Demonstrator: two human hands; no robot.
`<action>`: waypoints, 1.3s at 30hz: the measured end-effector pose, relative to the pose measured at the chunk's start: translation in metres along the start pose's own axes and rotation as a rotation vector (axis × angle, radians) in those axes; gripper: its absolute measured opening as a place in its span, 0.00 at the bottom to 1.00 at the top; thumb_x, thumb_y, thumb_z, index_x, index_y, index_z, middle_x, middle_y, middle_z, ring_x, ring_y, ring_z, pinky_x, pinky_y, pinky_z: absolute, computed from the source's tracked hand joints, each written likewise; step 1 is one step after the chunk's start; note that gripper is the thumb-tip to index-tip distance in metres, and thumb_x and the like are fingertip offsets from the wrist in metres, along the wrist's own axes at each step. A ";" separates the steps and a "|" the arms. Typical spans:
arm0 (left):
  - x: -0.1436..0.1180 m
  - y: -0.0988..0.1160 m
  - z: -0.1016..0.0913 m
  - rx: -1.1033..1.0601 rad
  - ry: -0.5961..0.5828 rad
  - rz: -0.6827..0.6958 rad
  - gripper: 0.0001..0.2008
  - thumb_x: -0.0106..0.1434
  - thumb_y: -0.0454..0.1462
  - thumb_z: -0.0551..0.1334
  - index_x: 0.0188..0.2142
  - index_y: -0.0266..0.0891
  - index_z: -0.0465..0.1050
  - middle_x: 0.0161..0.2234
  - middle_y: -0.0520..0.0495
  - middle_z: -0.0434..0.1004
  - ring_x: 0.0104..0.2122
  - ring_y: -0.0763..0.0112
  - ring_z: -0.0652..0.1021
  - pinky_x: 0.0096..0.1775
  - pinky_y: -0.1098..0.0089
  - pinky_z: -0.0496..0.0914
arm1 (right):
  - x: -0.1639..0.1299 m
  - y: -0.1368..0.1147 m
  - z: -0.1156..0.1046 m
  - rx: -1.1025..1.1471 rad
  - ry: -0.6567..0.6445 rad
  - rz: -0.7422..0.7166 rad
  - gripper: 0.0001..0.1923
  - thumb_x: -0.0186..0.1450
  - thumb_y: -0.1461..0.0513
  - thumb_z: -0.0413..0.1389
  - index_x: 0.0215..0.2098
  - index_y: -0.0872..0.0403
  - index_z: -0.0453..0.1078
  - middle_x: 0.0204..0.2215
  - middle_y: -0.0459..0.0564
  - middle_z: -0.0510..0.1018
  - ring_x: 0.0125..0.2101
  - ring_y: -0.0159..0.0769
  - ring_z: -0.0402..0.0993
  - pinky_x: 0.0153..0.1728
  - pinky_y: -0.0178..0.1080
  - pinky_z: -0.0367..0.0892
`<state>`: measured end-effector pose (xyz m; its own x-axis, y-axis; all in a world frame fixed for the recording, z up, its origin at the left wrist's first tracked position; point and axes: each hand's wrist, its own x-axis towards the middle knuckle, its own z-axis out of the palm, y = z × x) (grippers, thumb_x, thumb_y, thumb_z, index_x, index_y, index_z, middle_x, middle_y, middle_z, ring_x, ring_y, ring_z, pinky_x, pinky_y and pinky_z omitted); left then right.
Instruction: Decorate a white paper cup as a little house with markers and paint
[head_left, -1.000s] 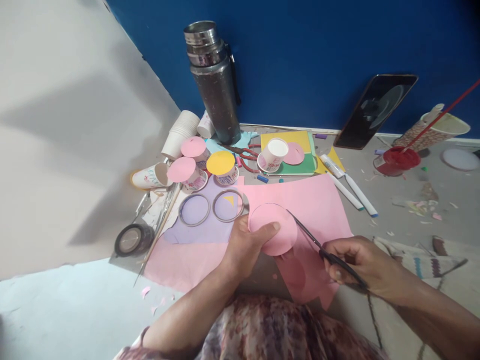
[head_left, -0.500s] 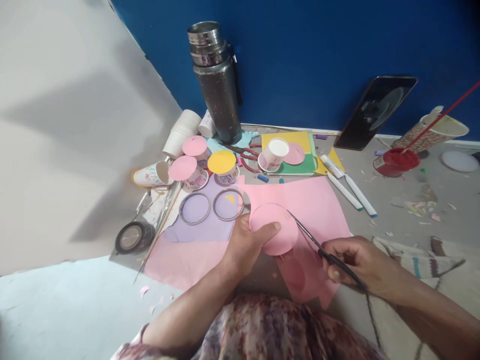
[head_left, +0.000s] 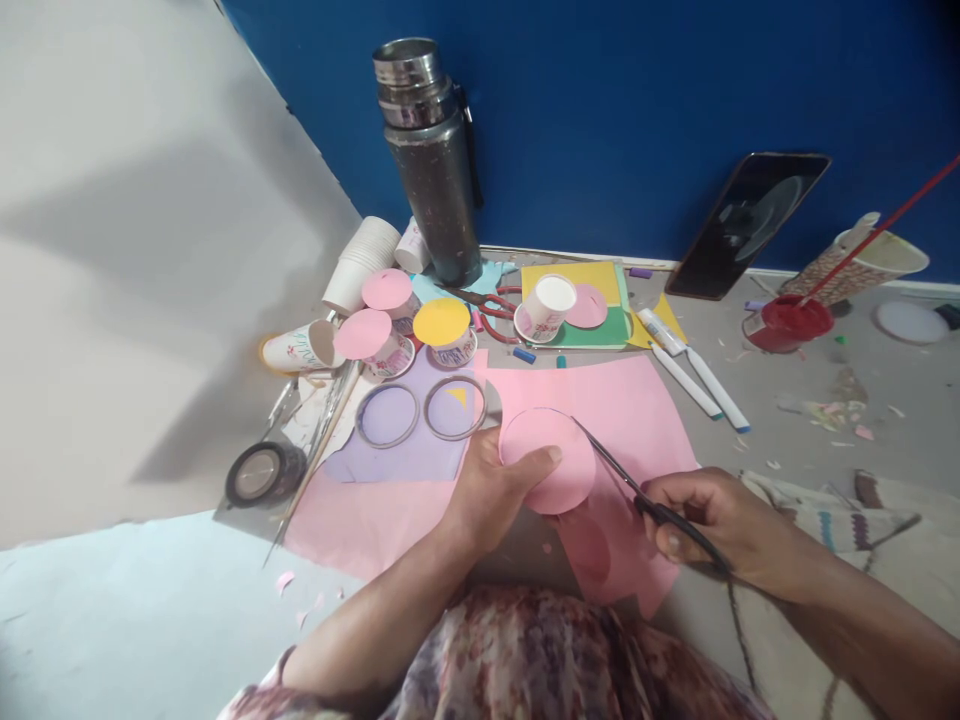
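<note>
Here our left hand (head_left: 491, 490) pinches the pink circle (head_left: 547, 460) above the pink sheet (head_left: 637, 410), thumb on top, while our right hand (head_left: 720, 530) grips the scissors (head_left: 637, 490), whose blades at its edge may nick it if we tilt.

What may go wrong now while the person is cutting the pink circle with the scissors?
1. The left hand pinches the pink circle with its thumb near the cut line, so the scissors in the right hand might nick it.
2. The pink paper sheet hangs loose under the blades, so the cut may wander or the sheet may tear.
</note>
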<state>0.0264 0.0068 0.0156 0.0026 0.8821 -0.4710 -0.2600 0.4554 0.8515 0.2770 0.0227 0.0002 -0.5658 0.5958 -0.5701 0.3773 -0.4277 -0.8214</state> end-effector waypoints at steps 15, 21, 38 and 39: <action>0.001 -0.001 -0.003 0.042 0.000 0.022 0.13 0.52 0.43 0.75 0.31 0.37 0.81 0.24 0.44 0.83 0.29 0.53 0.84 0.27 0.65 0.77 | -0.001 -0.002 0.002 0.045 -0.003 0.001 0.38 0.49 0.30 0.68 0.21 0.52 0.62 0.18 0.40 0.61 0.21 0.26 0.51 0.23 0.34 0.51; -0.004 0.001 -0.004 0.024 -0.062 -0.036 0.15 0.54 0.46 0.74 0.33 0.37 0.81 0.21 0.46 0.80 0.18 0.61 0.78 0.20 0.66 0.73 | -0.001 -0.005 0.002 0.044 -0.007 0.016 0.38 0.47 0.31 0.69 0.20 0.52 0.62 0.18 0.40 0.61 0.21 0.26 0.51 0.23 0.35 0.52; -0.002 0.006 -0.005 0.060 -0.211 -0.049 0.10 0.58 0.41 0.69 0.28 0.36 0.76 0.18 0.47 0.79 0.15 0.64 0.78 0.18 0.70 0.73 | -0.004 -0.009 0.003 -0.015 0.013 0.068 0.43 0.45 0.27 0.66 0.19 0.50 0.52 0.18 0.39 0.60 0.23 0.27 0.50 0.25 0.36 0.46; -0.002 0.006 -0.005 0.054 -0.221 -0.049 0.10 0.58 0.41 0.69 0.28 0.36 0.77 0.18 0.46 0.80 0.15 0.65 0.78 0.18 0.71 0.73 | -0.004 -0.008 0.002 -0.014 0.009 0.067 0.43 0.45 0.27 0.67 0.20 0.50 0.52 0.18 0.39 0.59 0.23 0.27 0.50 0.25 0.36 0.46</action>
<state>0.0199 0.0075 0.0205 0.2269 0.8612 -0.4549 -0.2026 0.4986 0.8429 0.2743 0.0224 0.0090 -0.5322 0.5722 -0.6240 0.4244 -0.4574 -0.7815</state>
